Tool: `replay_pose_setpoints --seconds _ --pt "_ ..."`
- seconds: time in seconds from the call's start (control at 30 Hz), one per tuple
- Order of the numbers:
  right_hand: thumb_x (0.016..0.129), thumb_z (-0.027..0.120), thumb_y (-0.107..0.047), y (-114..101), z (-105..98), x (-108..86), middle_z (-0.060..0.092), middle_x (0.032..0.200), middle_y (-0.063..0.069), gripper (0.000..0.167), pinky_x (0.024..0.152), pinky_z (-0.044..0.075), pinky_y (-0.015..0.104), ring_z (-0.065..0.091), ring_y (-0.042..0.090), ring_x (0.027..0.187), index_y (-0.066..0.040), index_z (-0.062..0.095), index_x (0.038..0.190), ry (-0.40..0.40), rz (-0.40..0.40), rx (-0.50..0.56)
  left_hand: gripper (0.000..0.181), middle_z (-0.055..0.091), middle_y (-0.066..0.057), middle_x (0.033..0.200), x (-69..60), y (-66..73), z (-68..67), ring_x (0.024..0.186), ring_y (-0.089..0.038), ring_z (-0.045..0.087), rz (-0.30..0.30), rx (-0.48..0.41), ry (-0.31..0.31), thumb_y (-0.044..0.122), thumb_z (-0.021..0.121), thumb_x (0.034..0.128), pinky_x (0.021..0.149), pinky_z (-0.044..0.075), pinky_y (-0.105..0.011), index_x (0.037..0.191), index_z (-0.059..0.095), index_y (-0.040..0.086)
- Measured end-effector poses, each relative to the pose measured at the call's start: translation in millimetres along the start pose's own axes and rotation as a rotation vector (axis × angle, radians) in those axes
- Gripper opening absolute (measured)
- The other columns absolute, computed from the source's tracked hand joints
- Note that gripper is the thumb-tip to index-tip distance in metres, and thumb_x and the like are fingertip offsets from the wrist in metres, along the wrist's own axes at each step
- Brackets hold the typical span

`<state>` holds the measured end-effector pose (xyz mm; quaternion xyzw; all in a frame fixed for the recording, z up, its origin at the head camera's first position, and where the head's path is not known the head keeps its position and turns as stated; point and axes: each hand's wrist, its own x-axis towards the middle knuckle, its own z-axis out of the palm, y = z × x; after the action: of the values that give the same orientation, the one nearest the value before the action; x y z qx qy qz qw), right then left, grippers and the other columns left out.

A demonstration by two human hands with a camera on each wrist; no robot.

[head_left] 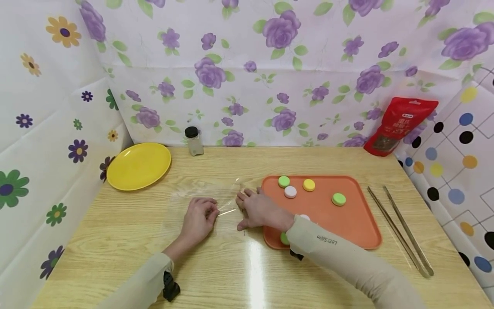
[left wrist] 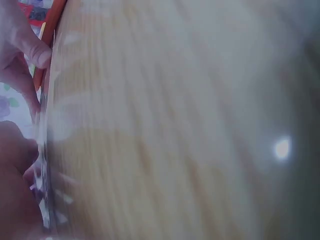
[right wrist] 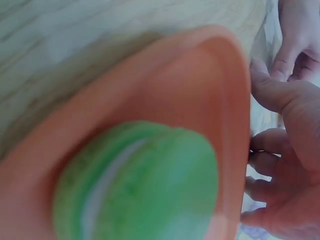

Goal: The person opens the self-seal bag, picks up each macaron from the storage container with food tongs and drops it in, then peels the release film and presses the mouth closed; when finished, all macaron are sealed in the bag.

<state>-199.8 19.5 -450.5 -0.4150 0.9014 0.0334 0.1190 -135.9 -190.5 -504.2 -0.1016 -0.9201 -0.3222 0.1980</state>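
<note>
Thin, clear plastic (head_left: 227,193) lies on the table between both hands, catching bright glints; whether it is a bag or a sheet I cannot tell. Its edge is pinched by the thumb and fingers of my left hand (head_left: 198,218). My right hand (head_left: 262,210) rests with spread fingers on the plastic's right part, its wrist over the left end of an orange tray (head_left: 356,223). Green (head_left: 338,199), yellow (head_left: 308,185) and white (head_left: 290,192) macarons lie on that tray. Close up in the right wrist view, a green macaron (right wrist: 160,185) sits near the tray's corner.
A yellow plate (head_left: 139,166) is at the back left, near a small black-capped jar (head_left: 194,141). Metal tongs (head_left: 405,231) lie right of the tray. A red pouch (head_left: 399,126) leans in the back right corner. Patterned cloth walls enclose the table (head_left: 115,240).
</note>
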Motion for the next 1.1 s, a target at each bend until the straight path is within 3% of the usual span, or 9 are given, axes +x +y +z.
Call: replay_pose_setpoints --seconds 0.1,0.2,0.33,0.6,0.73,0.9,1.03,1.1 --pt "0.084 0.068 -0.066 -0.1 0.5 2.5 0.037 0.157 0.009 0.092 0.114 0.026 0.057 0.030 0.031 0.146 -0.009 0.043 0.151 -0.005 -0.006 -0.017 0.019 0.067 -0.016 0.121 -0.4 -8.3 -1.2 0.116 -0.038 0.053 0.004 -0.002 -0.054 0.004 0.083 0.0799 0.099 0.041 -0.052 0.096 0.073 0.006" --pt "0.084 0.067 -0.068 -0.9 0.7 4.4 0.035 0.158 0.008 0.094 0.115 0.026 0.056 0.029 0.029 0.146 -0.009 0.040 0.153 -0.022 0.000 -0.042 0.040 0.060 -0.020 0.135 -0.1 -15.0 -2.1 0.129 -0.043 0.046 0.012 0.011 -0.121 0.014 0.083 0.0824 0.109 0.028 -0.062 0.119 0.071 0.002" --pt "0.083 0.067 -0.069 -2.7 -1.2 5.1 0.037 0.158 0.009 0.094 0.114 0.026 0.057 0.030 0.030 0.146 -0.009 0.042 0.152 -0.027 0.007 -0.056 0.038 0.057 -0.019 0.137 3.2 -15.1 -2.7 0.136 -0.044 0.040 0.002 -0.008 -0.148 0.020 0.082 0.0846 0.111 0.016 -0.068 0.117 0.074 0.003" --pt "0.082 0.066 -0.070 -7.3 -5.0 3.9 0.036 0.158 0.010 0.095 0.114 0.027 0.057 0.031 0.029 0.145 -0.009 0.043 0.151 -0.033 0.019 -0.066 0.008 0.072 -0.011 0.111 8.0 -10.9 0.7 0.124 -0.042 0.053 -0.012 -0.128 -0.020 0.002 0.083 0.0795 0.111 0.015 -0.068 0.086 0.080 0.004" --pt "0.082 0.066 -0.070 -7.4 -4.5 3.7 0.035 0.158 0.010 0.095 0.114 0.027 0.057 0.031 0.029 0.145 -0.009 0.043 0.151 -0.037 0.025 -0.070 0.016 0.075 -0.010 0.103 9.8 -10.9 4.3 0.116 -0.042 0.059 0.016 -0.149 0.033 -0.004 0.083 0.0760 0.108 0.018 -0.071 0.073 0.075 0.010" --pt "0.083 0.067 -0.069 -7.7 -3.5 4.1 0.036 0.158 0.010 0.093 0.114 0.026 0.057 0.031 0.029 0.145 -0.009 0.045 0.151 -0.042 0.031 -0.059 0.016 0.075 -0.011 0.097 10.4 -10.5 7.8 0.108 -0.044 0.063 0.021 -0.205 0.087 -0.007 0.079 0.0752 0.106 0.019 -0.074 0.070 0.074 0.007" --pt "0.083 0.067 -0.069 -8.2 -2.7 4.8 0.038 0.157 0.009 0.092 0.114 0.027 0.058 0.031 0.029 0.145 -0.010 0.046 0.150 -0.042 0.027 -0.049 0.009 0.076 -0.013 0.094 10.5 -10.4 6.8 0.104 -0.043 0.064 -0.047 -0.298 0.109 -0.007 0.079 0.0777 0.109 0.020 -0.068 0.076 0.077 0.002" --pt "0.082 0.068 -0.069 -8.2 -2.7 4.6 0.038 0.157 0.009 0.093 0.113 0.027 0.058 0.031 0.029 0.145 -0.010 0.046 0.150 -0.042 0.026 -0.043 0.007 0.076 -0.013 0.094 11.4 -10.5 4.6 0.102 -0.041 0.065 -0.092 -0.344 0.122 -0.006 0.079 0.0795 0.109 0.029 -0.058 0.080 0.078 0.001"
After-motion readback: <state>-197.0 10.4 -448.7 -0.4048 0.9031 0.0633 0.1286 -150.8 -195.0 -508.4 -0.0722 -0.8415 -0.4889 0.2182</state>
